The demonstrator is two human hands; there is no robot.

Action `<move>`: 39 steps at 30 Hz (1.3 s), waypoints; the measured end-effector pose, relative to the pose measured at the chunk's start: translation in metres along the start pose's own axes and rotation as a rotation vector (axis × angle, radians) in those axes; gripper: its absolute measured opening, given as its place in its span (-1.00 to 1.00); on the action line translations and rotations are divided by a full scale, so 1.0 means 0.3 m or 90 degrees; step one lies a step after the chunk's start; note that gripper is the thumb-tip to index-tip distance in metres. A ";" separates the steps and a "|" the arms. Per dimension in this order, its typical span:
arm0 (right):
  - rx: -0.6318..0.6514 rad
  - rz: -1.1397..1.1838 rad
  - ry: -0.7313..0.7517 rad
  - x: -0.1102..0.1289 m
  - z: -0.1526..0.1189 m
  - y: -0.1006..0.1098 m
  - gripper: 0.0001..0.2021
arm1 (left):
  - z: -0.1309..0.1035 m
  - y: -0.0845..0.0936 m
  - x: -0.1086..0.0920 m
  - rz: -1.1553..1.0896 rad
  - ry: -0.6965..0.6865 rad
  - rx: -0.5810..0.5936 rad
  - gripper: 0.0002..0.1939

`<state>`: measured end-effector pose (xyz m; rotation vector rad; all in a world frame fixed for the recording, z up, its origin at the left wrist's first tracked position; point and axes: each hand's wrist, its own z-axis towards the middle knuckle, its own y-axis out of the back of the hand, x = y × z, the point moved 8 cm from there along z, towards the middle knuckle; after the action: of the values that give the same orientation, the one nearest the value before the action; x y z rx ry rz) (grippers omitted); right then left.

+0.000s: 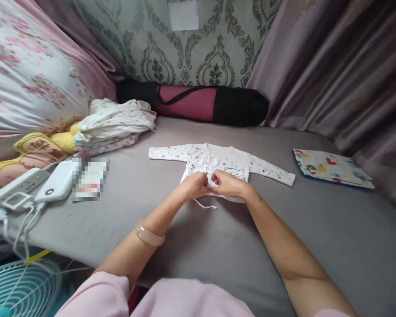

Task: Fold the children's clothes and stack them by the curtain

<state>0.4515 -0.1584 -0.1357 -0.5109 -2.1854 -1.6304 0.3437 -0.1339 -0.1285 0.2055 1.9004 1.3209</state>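
A small white baby shirt (221,154) with tiny printed figures lies spread on the grey bed sheet, its long sleeves stretched out to both sides. My left hand (196,184) and my right hand (227,182) meet over its lower front, fingers pinched close together. The cloth is gathered in creases just above my left hand. Between the fingertips, what is gripped is mostly hidden; it looks like part of the shirt's front. A thin white tie string (206,205) trails onto the sheet below my hands.
A black and maroon roll bag (188,103) lies along the wall. Crumpled baby clothes (119,121) and a yellow plush (39,147) are at left, with a power bank (57,180), power strip (18,187) and fan (20,286). A colourful flat packet (333,168) rests at right.
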 end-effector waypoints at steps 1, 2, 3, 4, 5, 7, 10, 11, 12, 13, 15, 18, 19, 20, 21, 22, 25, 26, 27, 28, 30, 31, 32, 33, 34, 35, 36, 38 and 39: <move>-0.002 -0.017 0.001 0.005 -0.006 -0.001 -0.70 | -0.004 -0.003 0.007 0.015 0.001 -0.018 -0.88; -0.006 -0.032 0.001 0.011 -0.012 -0.002 -0.71 | -0.007 -0.004 0.011 0.029 -0.001 -0.039 -0.83; -0.011 -0.047 0.002 0.020 -0.017 -0.002 -0.73 | -0.010 -0.003 0.013 0.039 0.000 -0.060 -0.80; -0.019 -0.064 0.003 0.029 -0.023 -0.002 -0.76 | -0.012 -0.002 0.014 0.048 0.004 -0.077 -0.78; -0.029 -0.084 0.002 0.039 -0.028 -0.001 -0.80 | -0.013 -0.002 0.015 0.055 0.013 -0.090 -0.77; -0.057 -0.119 -0.007 0.052 -0.033 0.004 -0.86 | -0.014 -0.007 0.010 0.071 0.027 -0.097 -0.80; -0.088 -0.088 -0.023 0.041 -0.024 0.018 -0.85 | -0.010 -0.014 -0.004 0.106 0.039 -0.087 -0.89; -0.080 -0.045 -0.028 0.026 -0.016 0.018 -0.86 | -0.009 -0.012 -0.008 0.118 0.044 -0.088 -0.88; -0.067 0.012 -0.036 0.007 -0.006 0.017 -0.86 | -0.007 -0.007 -0.011 0.126 0.051 -0.093 -0.87; -0.051 0.076 -0.046 -0.014 0.003 0.016 -0.87 | -0.006 0.000 -0.013 0.128 0.061 -0.097 -0.85; -0.037 0.213 -0.068 -0.053 0.016 0.021 -0.88 | -0.005 0.018 -0.011 0.102 0.094 -0.098 -0.84; -0.057 0.400 -0.077 -0.076 0.016 0.049 -0.85 | -0.007 0.061 -0.015 0.028 0.149 -0.121 -0.84; -0.060 0.446 -0.073 -0.073 0.011 0.057 -0.84 | -0.008 0.076 -0.021 0.003 0.160 -0.139 -0.83; -0.059 0.480 -0.067 -0.067 0.006 0.064 -0.82 | -0.008 0.087 -0.030 -0.018 0.164 -0.157 -0.83; -0.059 0.503 -0.058 -0.059 0.001 0.071 -0.81 | -0.006 0.091 -0.039 -0.037 0.164 -0.168 -0.83; -0.060 0.515 -0.048 -0.050 -0.004 0.078 -0.79 | -0.002 0.087 -0.049 -0.053 0.160 -0.173 -0.83; -0.072 0.519 -0.014 -0.028 -0.015 0.097 -0.77 | 0.016 0.035 -0.075 -0.093 0.131 -0.166 -0.83; -0.077 0.512 -0.007 -0.025 -0.017 0.100 -0.76 | 0.023 0.011 -0.080 -0.107 0.120 -0.164 -0.82; -0.082 0.503 -0.001 -0.023 -0.017 0.101 -0.74 | 0.029 -0.012 -0.084 -0.121 0.113 -0.167 -0.82; -0.088 0.491 0.003 -0.022 -0.017 0.101 -0.72 | 0.034 -0.033 -0.086 -0.134 0.107 -0.174 -0.81; -0.097 0.464 0.011 -0.022 -0.013 0.096 -0.68 | 0.037 -0.070 -0.089 -0.153 0.099 -0.186 -0.79; -0.102 0.450 0.017 -0.022 -0.011 0.093 -0.66 | 0.034 -0.085 -0.093 -0.153 0.094 -0.188 -0.79; -0.106 0.434 0.024 -0.021 -0.009 0.090 -0.65 | 0.028 -0.098 -0.101 -0.143 0.080 -0.187 -0.79; -0.108 0.421 0.030 -0.020 -0.006 0.086 -0.65 | 0.017 -0.107 -0.114 -0.124 0.058 -0.187 -0.81; -0.110 0.410 0.035 -0.020 -0.004 0.082 -0.64 | 0.001 -0.114 -0.130 -0.099 0.026 -0.186 -0.84; -0.111 0.399 0.039 -0.018 -0.002 0.078 -0.64 | -0.019 -0.120 -0.150 -0.074 -0.015 -0.182 -0.87; -0.111 0.387 0.044 -0.016 -0.001 0.074 -0.64 | -0.043 -0.124 -0.172 -0.055 -0.063 -0.173 -0.88; -0.111 0.361 0.055 -0.009 -0.001 0.066 -0.64 | -0.096 -0.132 -0.216 -0.049 -0.163 -0.136 -0.85; -0.110 0.343 0.063 -0.004 -0.002 0.062 -0.65 | -0.123 -0.132 -0.235 -0.059 -0.209 -0.107 -0.83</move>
<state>0.4617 -0.1541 -0.1206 -0.9497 -1.6481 -1.5024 0.3776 -0.2158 -0.1209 0.2299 1.4993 1.2897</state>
